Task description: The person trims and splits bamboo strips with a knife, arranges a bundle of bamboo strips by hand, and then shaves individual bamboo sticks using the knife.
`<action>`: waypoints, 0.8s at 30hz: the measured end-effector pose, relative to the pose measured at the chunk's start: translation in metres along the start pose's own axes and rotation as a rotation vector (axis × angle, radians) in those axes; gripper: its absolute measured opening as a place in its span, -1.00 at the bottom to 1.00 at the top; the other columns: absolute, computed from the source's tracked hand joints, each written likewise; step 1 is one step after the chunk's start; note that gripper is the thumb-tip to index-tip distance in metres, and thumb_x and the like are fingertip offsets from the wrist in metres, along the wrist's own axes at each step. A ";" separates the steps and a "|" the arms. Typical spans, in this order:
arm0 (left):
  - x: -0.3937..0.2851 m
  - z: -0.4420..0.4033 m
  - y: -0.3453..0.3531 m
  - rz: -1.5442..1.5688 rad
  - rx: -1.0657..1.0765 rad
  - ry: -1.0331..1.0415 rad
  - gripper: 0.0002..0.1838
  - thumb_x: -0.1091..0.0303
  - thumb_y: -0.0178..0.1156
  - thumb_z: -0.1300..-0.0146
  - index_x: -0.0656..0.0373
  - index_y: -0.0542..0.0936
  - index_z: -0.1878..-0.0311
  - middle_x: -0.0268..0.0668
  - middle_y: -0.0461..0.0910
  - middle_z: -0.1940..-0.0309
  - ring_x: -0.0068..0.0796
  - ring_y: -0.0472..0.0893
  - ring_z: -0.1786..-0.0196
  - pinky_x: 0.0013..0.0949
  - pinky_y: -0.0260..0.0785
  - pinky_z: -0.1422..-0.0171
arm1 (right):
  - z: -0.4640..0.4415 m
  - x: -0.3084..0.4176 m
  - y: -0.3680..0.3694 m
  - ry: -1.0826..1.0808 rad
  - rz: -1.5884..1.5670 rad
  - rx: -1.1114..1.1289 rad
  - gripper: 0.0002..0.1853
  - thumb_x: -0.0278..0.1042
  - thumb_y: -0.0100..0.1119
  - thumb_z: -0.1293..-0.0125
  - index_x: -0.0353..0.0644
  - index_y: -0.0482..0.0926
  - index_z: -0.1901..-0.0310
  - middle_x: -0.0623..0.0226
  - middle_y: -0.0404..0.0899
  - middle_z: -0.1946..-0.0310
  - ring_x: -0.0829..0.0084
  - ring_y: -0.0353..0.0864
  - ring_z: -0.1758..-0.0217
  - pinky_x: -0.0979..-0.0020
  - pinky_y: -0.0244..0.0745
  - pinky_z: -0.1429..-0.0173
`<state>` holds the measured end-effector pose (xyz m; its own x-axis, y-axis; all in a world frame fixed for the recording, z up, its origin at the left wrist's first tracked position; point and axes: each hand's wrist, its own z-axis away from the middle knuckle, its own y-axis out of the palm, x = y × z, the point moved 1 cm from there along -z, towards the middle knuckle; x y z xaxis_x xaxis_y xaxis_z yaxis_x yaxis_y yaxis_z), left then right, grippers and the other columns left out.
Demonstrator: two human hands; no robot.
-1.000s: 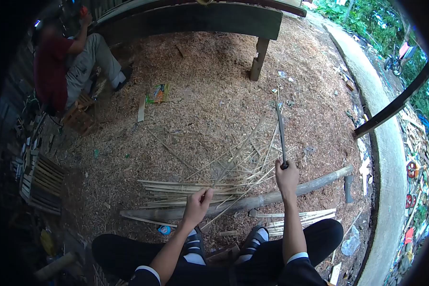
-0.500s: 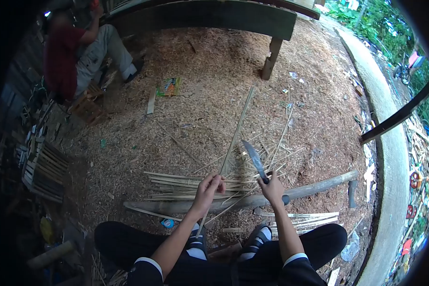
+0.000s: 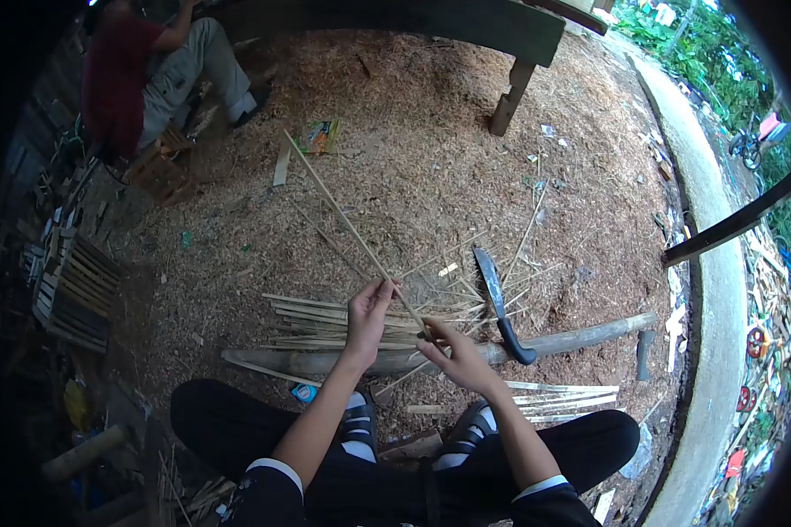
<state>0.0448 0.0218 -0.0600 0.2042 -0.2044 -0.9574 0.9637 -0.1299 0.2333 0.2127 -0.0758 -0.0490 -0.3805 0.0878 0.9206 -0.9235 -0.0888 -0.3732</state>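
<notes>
Ground covered in brown wood shavings point(image 3: 413, 158) spreads before me. Across it lies a long pole point(image 3: 580, 337), with pale thin strips point(image 3: 325, 309) behind it. Farther back, a green-and-orange packet point(image 3: 322, 137) lies beside a short flat board point(image 3: 281, 165).

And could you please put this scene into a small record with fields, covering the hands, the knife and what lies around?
left hand: left hand grips a long thin strip
right hand: right hand at the strip's near end; pinch unclear
knife: knife out of both hands, black handle over the pole, blade pointing away
loose strips: many beyond the pole, others on the near side
other person: seated person, upper left, red shirt
</notes>
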 end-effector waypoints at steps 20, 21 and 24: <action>-0.033 -0.002 -0.035 0.250 0.165 0.089 -0.75 0.34 0.26 -0.41 0.13 0.58 -0.10 -0.32 0.69 0.01 -0.55 0.61 -0.09 -0.43 0.41 -0.21 | -0.022 0.054 0.010 -0.207 0.414 -0.368 -0.85 -0.39 0.23 -0.39 -0.17 0.66 0.06 0.16 0.64 0.36 0.12 0.66 0.38 0.25 0.50 0.32; -0.032 -0.002 -0.036 0.228 0.155 0.092 -0.75 0.38 0.28 -0.39 0.15 0.59 -0.10 -0.34 0.69 0.04 -0.59 0.62 -0.04 -0.46 0.43 -0.19 | -0.022 0.054 0.012 -0.206 0.414 -0.368 -0.85 -0.39 0.23 -0.39 -0.17 0.66 0.06 0.16 0.64 0.36 0.12 0.66 0.38 0.25 0.50 0.32; -0.027 -0.002 -0.038 0.198 0.119 0.101 -0.75 0.40 0.32 -0.36 0.19 0.61 -0.07 -0.37 0.70 0.09 -0.66 0.61 0.04 -0.50 0.43 -0.12 | -0.022 0.050 0.020 -0.170 0.419 -0.330 -0.88 -0.40 0.20 -0.41 -0.14 0.65 0.08 0.12 0.67 0.35 0.08 0.69 0.38 0.20 0.50 0.34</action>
<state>0.0026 0.0344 -0.0437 0.4090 -0.1401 -0.9017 0.8773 -0.2113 0.4308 0.1743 -0.0510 -0.0133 -0.7301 -0.0514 0.6814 -0.6718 0.2363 -0.7020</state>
